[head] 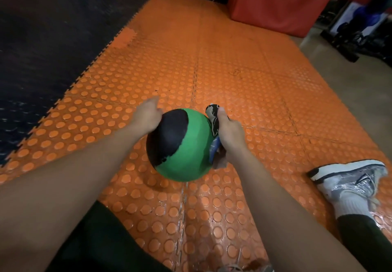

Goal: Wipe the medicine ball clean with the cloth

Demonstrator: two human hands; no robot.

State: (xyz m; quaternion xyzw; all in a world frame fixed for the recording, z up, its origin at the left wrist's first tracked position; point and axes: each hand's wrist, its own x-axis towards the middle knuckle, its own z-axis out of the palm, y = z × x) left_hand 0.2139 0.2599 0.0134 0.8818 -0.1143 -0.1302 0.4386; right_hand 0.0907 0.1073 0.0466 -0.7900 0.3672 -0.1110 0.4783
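Medicine ball (180, 144), green with a black patch across its upper left, sits between the two hands over the orange studded floor mat (244, 85), and whether it touches the mat or is lifted off it cannot be told. Far to the left of the ball lies a black floor mat (42, 44), its toothed edge locked into the orange one. Just left of the ball, the left hand (147, 118) lies against the black patch with the palm on the ball; its thumb points forward and the fingers are hidden behind the ball, so how far they bend cannot be told. On the right side of the ball, the right hand (228, 132) grips a bunched cloth (214, 121), patterned in black, tan and blue, and presses it against the green surface, thumb laid along the top of the cloth and fingers wrapped round it. Well to the right of the ball and nearer the camera, a silver and white shoe (350, 178) rests on the orange mat. Far behind the ball to the right stands a red padded block (282, 2).
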